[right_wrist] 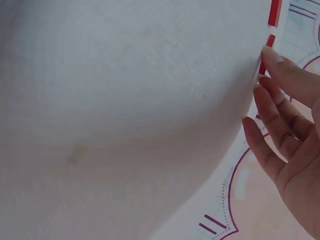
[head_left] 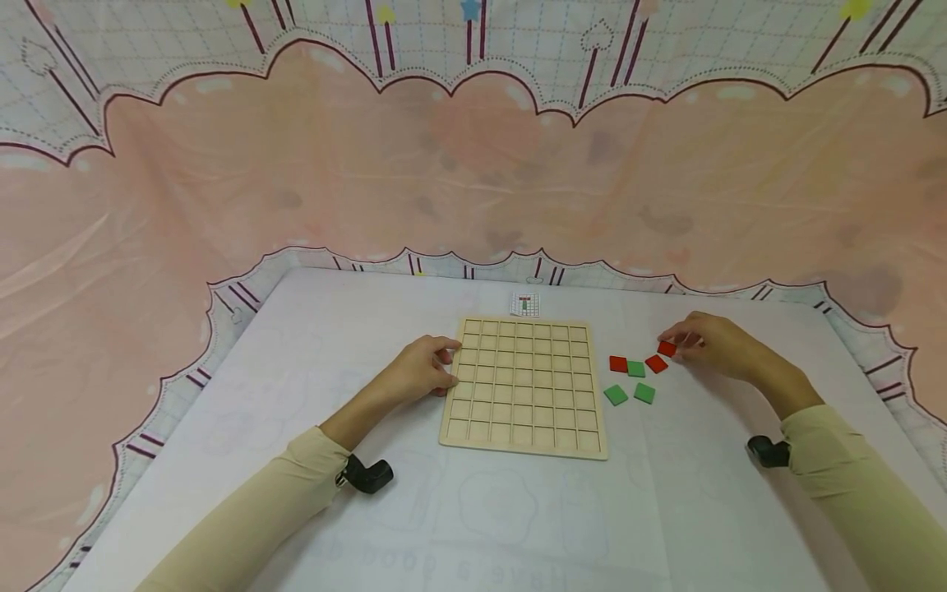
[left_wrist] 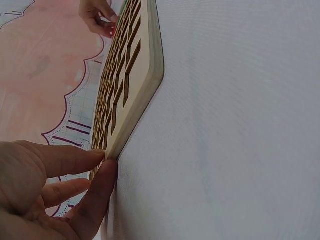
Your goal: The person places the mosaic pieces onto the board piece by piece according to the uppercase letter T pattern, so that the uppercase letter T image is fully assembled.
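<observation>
A square wooden grid board [head_left: 524,386] lies flat on the white table, its cells bare. My left hand [head_left: 420,367] is at the board's left edge. In the left wrist view the left thumb and index fingertip touch the board's rim [left_wrist: 145,90]. To the right of the board, my right hand [head_left: 713,344] pinches a red square tile [head_left: 667,349]. The right wrist view shows the thumb against this red tile [right_wrist: 267,52]. Beside it lie two more red tiles [head_left: 618,363] and three green tiles [head_left: 644,393], one green tile touching a red one.
A small printed pattern card [head_left: 525,305] lies just beyond the board's far edge. The white table [head_left: 473,518] is bordered by a pink, scalloped patterned cloth [head_left: 444,164] behind and at both sides. Black wrist cameras [head_left: 370,474] are strapped to both sleeves.
</observation>
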### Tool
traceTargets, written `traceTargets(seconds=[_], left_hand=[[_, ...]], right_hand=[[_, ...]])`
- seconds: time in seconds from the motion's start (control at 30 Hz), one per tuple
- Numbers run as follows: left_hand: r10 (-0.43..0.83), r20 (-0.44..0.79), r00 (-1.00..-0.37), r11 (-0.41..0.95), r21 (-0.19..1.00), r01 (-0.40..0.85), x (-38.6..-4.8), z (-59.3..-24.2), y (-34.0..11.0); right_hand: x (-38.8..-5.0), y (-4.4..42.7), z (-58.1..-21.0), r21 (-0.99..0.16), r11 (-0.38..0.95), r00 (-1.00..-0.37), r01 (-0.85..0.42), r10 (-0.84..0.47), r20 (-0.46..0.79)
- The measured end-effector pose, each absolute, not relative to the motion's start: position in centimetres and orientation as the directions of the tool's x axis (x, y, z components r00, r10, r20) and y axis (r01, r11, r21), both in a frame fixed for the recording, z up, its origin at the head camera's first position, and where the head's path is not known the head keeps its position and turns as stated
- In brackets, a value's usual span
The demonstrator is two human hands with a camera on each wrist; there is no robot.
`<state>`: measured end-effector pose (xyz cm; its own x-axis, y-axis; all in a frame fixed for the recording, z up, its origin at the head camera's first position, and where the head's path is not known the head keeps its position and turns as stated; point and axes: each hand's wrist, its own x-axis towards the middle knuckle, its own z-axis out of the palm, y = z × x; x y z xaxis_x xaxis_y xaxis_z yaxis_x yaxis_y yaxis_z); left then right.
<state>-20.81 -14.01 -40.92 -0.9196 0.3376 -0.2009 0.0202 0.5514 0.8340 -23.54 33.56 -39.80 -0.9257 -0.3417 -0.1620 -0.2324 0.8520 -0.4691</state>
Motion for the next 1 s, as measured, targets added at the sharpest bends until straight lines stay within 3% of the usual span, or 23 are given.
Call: traceTargets(seconds=[1.0], left_hand=[[0.329, -0.196, -0.924, 0.543, 0.839, 0.016, -20.73, -40.84, -13.86]], right_hand=[[-23.78, 33.76, -39.87, -0.439, 0.857, -0.929, -0.269, -0.351, -0.115]])
